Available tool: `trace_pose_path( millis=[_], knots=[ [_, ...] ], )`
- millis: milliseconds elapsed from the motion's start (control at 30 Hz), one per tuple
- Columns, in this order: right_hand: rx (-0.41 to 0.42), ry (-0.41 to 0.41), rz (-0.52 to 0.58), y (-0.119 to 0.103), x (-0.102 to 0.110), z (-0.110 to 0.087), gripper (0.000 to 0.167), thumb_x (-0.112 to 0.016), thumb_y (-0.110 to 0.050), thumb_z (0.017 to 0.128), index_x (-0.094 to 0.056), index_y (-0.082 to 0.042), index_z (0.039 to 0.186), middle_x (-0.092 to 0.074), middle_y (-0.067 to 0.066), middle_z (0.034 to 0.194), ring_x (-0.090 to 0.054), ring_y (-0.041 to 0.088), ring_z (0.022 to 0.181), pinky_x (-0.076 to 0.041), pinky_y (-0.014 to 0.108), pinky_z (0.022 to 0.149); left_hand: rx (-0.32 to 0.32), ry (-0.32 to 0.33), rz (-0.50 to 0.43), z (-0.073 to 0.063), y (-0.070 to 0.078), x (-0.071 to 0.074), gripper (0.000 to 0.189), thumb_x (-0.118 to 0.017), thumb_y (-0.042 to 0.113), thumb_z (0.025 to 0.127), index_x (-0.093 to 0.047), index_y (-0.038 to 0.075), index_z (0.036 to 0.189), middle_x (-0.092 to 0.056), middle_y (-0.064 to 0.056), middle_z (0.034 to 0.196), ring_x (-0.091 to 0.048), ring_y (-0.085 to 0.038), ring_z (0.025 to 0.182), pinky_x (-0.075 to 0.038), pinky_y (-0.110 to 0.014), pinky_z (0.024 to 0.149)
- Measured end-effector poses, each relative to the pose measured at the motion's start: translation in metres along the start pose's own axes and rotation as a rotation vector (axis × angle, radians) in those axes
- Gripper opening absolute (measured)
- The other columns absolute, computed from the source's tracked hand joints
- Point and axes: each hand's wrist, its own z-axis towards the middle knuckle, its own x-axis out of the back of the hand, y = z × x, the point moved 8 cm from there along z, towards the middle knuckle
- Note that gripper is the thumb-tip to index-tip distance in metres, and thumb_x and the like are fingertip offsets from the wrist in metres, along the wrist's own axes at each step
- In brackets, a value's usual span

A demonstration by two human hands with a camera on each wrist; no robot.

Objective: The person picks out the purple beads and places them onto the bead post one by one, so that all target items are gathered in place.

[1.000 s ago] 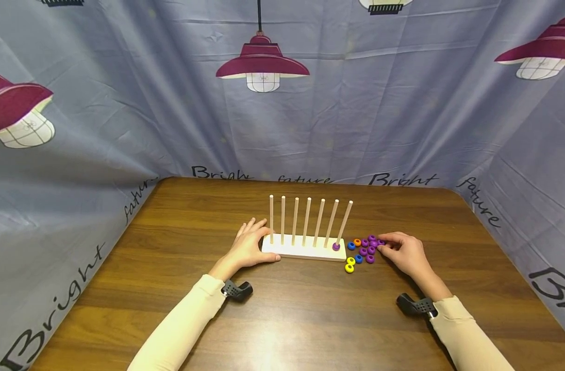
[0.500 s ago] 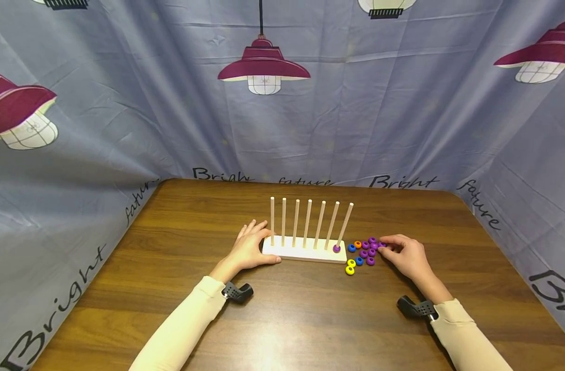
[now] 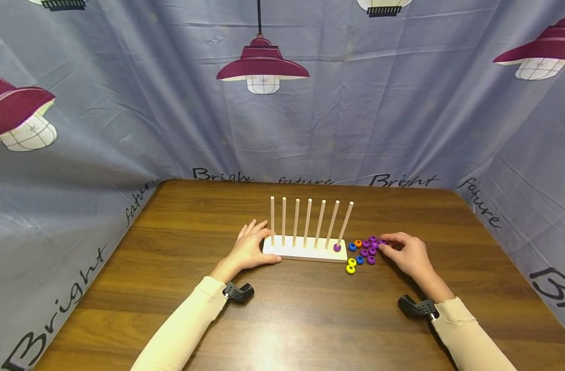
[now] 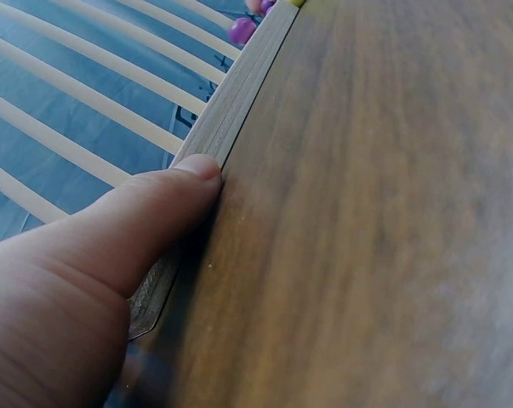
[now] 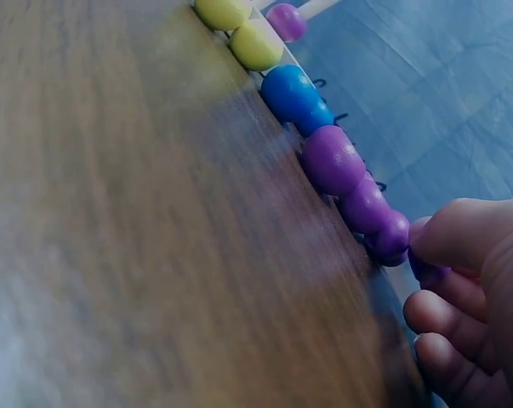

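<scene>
A pale wooden peg rack (image 3: 301, 251) with several upright pegs stands mid-table. One purple bead (image 3: 337, 248) sits at the foot of its rightmost peg. My left hand (image 3: 250, 250) holds the rack's left end, the thumb (image 4: 184, 183) along the front edge and the other fingers spread behind. To the rack's right lies a cluster of beads: several purple ones (image 3: 371, 260), two blue (image 3: 352, 247), two yellow (image 3: 350, 269) and one orange (image 3: 358, 243). At the cluster's right edge my right hand (image 3: 406, 252) pinches a purple bead (image 5: 426, 270), partly hidden by the thumb and fingers.
The brown wooden table (image 3: 282, 319) stretches out in front of the rack and to both sides. A grey-blue curtain (image 3: 356, 129) printed with lamps and lettering hangs around its back and sides. Each wrist wears a black camera mount (image 3: 417, 307).
The view shifts very slightly. Both hands keep their places, the left on the rack and the right at the purple bead.
</scene>
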Motion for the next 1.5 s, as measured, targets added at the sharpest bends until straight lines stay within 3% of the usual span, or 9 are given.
trace_pose_path(
  millis=[367,567,967,1067,1267,1500],
  knots=[
    [0.023,0.017,0.053,-0.015,0.012,0.008,0.021,-0.082,-0.004,0.078,-0.078,0.0,0.098,-0.077,0.018,0.087,-0.052,-0.016,0.067,-0.044,0.006,0.058,-0.002,0.003,0.009,0.004,-0.002,0.001,0.067,-0.085,0.051,0.075,-0.067,0.017,0.129,-0.041,-0.017,0.162,-0.022,-0.043,0.156,-0.011,-0.06,0.129],
    [0.064,0.018,0.076,-0.033,0.016,0.016,0.021,-0.081,-0.002,0.079,-0.078,0.0,0.1,-0.077,0.016,0.088,-0.054,-0.017,0.07,-0.045,0.004,0.061,0.0,0.004,0.004,0.003,-0.003,0.001,0.067,-0.085,0.051,0.075,-0.067,0.016,0.129,-0.04,-0.017,0.162,-0.021,-0.044,0.156,-0.011,-0.06,0.129],
    [0.08,0.047,0.251,-0.081,0.03,0.035,0.019,-0.08,0.0,0.081,-0.078,0.001,0.099,-0.076,0.02,0.09,-0.059,-0.016,0.07,-0.049,0.005,0.062,-0.005,0.01,0.004,0.002,0.0,0.001,0.068,-0.086,0.05,0.074,-0.067,0.016,0.13,-0.041,-0.018,0.161,-0.023,-0.045,0.155,-0.012,-0.06,0.128],
    [0.093,0.057,0.296,-0.092,0.034,0.039,0.019,-0.08,0.001,0.081,-0.078,0.002,0.099,-0.077,0.012,0.089,-0.06,-0.015,0.071,-0.05,0.004,0.063,-0.019,0.029,-0.004,0.002,0.001,0.003,0.067,-0.086,0.049,0.073,-0.068,0.015,0.127,-0.043,-0.019,0.16,-0.025,-0.047,0.154,-0.014,-0.062,0.127],
    [0.096,0.082,0.35,-0.109,0.044,0.045,0.018,-0.078,0.006,0.08,-0.077,0.005,0.098,-0.066,-0.025,0.087,-0.059,-0.013,0.07,-0.048,0.005,0.062,-0.025,0.029,-0.002,0.002,0.001,0.003,0.068,-0.086,0.048,0.072,-0.068,0.014,0.128,-0.043,-0.02,0.16,-0.026,-0.047,0.154,-0.014,-0.062,0.127],
    [0.088,0.114,0.411,-0.125,0.05,0.051,0.02,-0.076,0.01,0.08,-0.075,0.01,0.099,-0.064,-0.031,0.083,-0.057,-0.011,0.068,-0.045,0.007,0.058,-0.004,0.006,0.0,0.001,0.001,0.001,0.069,-0.086,0.05,0.073,-0.067,0.015,0.13,-0.041,-0.017,0.161,-0.024,-0.045,0.155,-0.012,-0.06,0.128]
  ],
)
